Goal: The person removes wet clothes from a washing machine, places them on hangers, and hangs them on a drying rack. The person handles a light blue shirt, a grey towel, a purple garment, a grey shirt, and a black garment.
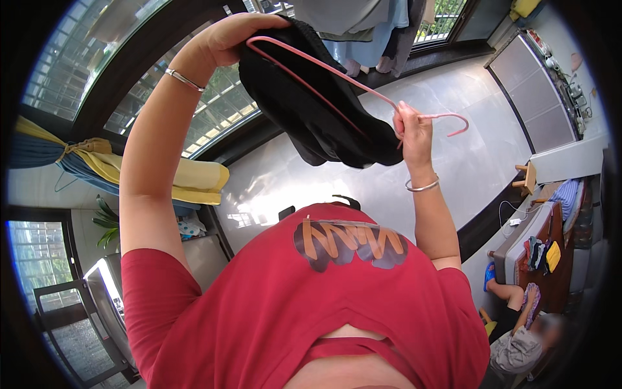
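My left hand (233, 36) is raised high at the left and grips the top edge of a black garment (282, 95) with a ribbed edge. Lower and to the right, my right hand (413, 131) is closed around the neck of a pink clothes hanger (340, 74), its hook pointing right. The hanger's far end reaches close to my left fingers. Its long bars run slantwise over the black cloth; whether part of the hanger is inside the garment, I cannot tell. The cloth hangs down between both hands.
Clothes (359, 29) hang by the window ahead. A tied curtain (97, 155) is at the left. Pale glossy floor (466, 160) lies below. At the right are a wooden stool (527, 179), a seat with folded clothes (539, 255), and a seated person (517, 347).
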